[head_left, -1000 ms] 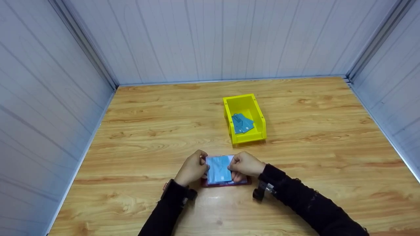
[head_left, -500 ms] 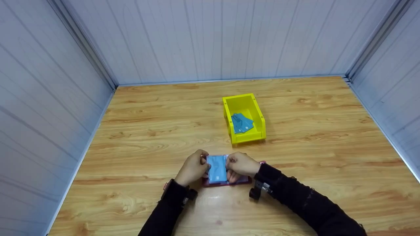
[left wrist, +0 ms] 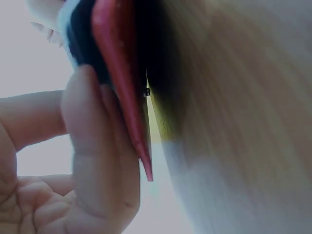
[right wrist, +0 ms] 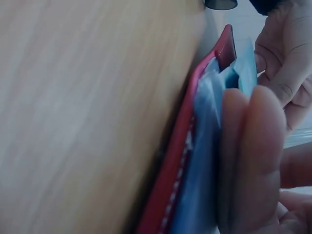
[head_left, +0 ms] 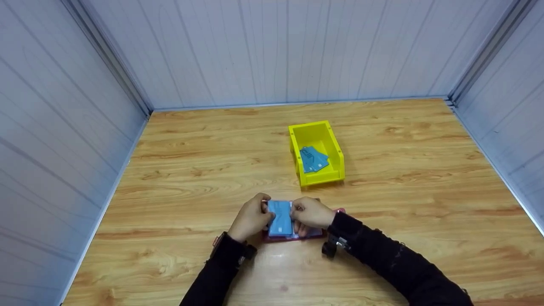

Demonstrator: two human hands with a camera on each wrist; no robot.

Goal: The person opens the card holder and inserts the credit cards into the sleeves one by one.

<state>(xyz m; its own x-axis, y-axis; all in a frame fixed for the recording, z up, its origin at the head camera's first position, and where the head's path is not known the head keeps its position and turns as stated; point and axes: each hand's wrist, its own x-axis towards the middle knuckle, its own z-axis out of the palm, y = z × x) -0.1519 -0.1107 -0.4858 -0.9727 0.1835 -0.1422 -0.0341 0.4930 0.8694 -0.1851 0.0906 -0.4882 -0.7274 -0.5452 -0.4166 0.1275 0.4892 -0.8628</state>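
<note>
A red card holder (head_left: 294, 239) with clear plastic sleeves (right wrist: 202, 151) lies spread near the front of the table in the head view. Over its left part is a light blue card (head_left: 279, 219). My left hand (head_left: 251, 217) grips the holder's left side, thumb on the card's left edge. At the card's right edge, my right hand (head_left: 312, 213) pinches with thumb and forefinger, its other fingers low over the sleeves. The left wrist view shows fingers (left wrist: 90, 141) against the holder's red cover (left wrist: 119, 63). The right hand hides part of the holder's right half.
Beyond the hands stands a yellow bin (head_left: 323, 180) with several blue cards (head_left: 313, 160) inside. Pale panel walls (head_left: 272, 51) enclose the wooden table (head_left: 204, 161) at the back and both sides.
My right hand has shifted a little to the left. The blue card now looks narrower and straighter, with its right edge further left. The left hand has barely moved.
</note>
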